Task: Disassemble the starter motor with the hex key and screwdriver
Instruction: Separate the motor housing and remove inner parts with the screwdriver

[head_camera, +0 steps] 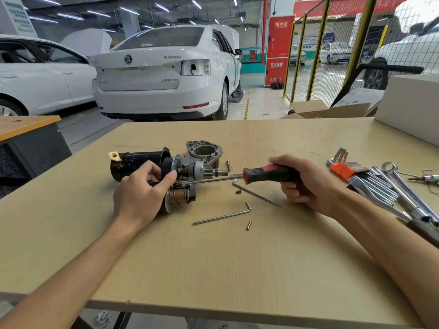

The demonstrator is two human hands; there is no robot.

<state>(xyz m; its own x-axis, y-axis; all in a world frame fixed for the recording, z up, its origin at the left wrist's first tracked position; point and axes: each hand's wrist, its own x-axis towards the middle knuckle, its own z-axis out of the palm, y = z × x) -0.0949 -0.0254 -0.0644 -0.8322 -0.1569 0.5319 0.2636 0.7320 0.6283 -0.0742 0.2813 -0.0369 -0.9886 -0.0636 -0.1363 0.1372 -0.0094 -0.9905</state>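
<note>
The starter motor (185,168) lies on its side on the tan table (225,257), its black body to the left and its pinion shaft pointing right. My left hand (140,193) grips it around the middle, thumb near the solenoid coil (179,197). My right hand (301,181) grips the red-and-black handle of the screwdriver (268,173); its shaft runs left and its tip sits at the motor by my left thumb. The grey aluminium nose housing (204,151) lies detached behind the motor. Two loose hex keys (222,216) (256,193) lie in front.
Small screws and pins (248,225) (228,165) (238,191) lie scattered near the motor. A hex key set in an orange holder (349,170), wrenches (408,198) and a bit (427,178) lie at the right. Cardboard boxes (408,108) stand at the back right. White cars are parked beyond the table.
</note>
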